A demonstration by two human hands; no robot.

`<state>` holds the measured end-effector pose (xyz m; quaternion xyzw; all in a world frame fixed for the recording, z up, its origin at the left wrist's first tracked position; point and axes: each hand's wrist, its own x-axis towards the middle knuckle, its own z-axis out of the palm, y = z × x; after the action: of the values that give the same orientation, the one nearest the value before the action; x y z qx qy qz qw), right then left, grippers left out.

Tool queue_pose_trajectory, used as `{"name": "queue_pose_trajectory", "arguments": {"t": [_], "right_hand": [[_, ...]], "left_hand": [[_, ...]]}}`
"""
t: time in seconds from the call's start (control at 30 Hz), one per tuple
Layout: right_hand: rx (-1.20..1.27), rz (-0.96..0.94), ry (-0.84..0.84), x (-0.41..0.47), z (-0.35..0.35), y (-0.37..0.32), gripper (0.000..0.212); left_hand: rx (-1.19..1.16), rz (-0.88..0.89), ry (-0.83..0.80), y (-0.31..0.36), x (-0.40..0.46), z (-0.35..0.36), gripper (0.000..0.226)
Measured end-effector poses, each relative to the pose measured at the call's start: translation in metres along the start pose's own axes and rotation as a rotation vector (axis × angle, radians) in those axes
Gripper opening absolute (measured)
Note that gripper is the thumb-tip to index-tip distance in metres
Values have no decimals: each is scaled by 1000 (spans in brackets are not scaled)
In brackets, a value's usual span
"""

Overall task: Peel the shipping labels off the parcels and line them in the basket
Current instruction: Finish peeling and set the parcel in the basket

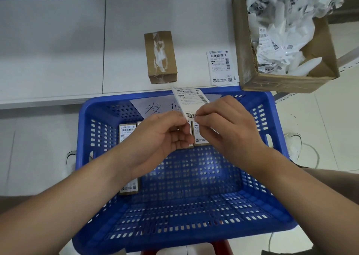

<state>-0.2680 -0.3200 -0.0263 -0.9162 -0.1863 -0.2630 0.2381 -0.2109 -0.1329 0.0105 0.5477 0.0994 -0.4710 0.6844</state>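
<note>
Above the blue perforated basket (pixel 275 118) both my hands hold one white shipping label (pixel 189 98) upright. My left hand (pixel 165 136) pinches its lower left edge and my right hand (pixel 223 122) pinches its bottom right corner. Inside the basket, labelled brown parcels (pixel 127 133) lie in a row along the far side, partly hidden behind my hands, and another labelled parcel (pixel 129 186) lies under my left forearm. A brown taped parcel (pixel 160 56) with no label lies on the white table beyond the basket. A second label (pixel 221 67) lies flat on the table to its right.
An open cardboard box (pixel 250 60) full of crumpled label backing and waste paper stands at the back right, overhanging the table. A paper sign (pixel 155 107) with handwritten characters hangs on the basket's far wall. A red stool (pixel 223 248) shows under the basket.
</note>
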Motion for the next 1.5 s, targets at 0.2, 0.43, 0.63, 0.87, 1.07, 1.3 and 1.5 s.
{"name": "queue_pose_trajectory", "arguments": {"t": [0.2, 0.43, 0.63, 0.87, 1.07, 1.3, 1.5], "right_hand": [[19, 27, -64, -1, 2, -2, 12], [195, 174, -209, 2, -4, -4, 27], [238, 230, -178, 2, -4, -4, 18], [354, 415, -168, 6, -6, -12, 10], [512, 624, -130, 14, -14, -15, 4], [507, 609, -203, 8, -9, -14, 6], [514, 575, -226, 6, -7, -14, 7]], "left_hand": [[71, 65, 22, -2, 1, -1, 21], [615, 319, 107, -1, 2, -10, 12], [729, 385, 80, -4, 2, -13, 15], [760, 449, 55, -5, 3, -12, 10], [838, 437, 132, -5, 6, -15, 9], [764, 426, 87, -8, 8, -15, 15], [714, 436, 93, -4, 9, -14, 16]]}}
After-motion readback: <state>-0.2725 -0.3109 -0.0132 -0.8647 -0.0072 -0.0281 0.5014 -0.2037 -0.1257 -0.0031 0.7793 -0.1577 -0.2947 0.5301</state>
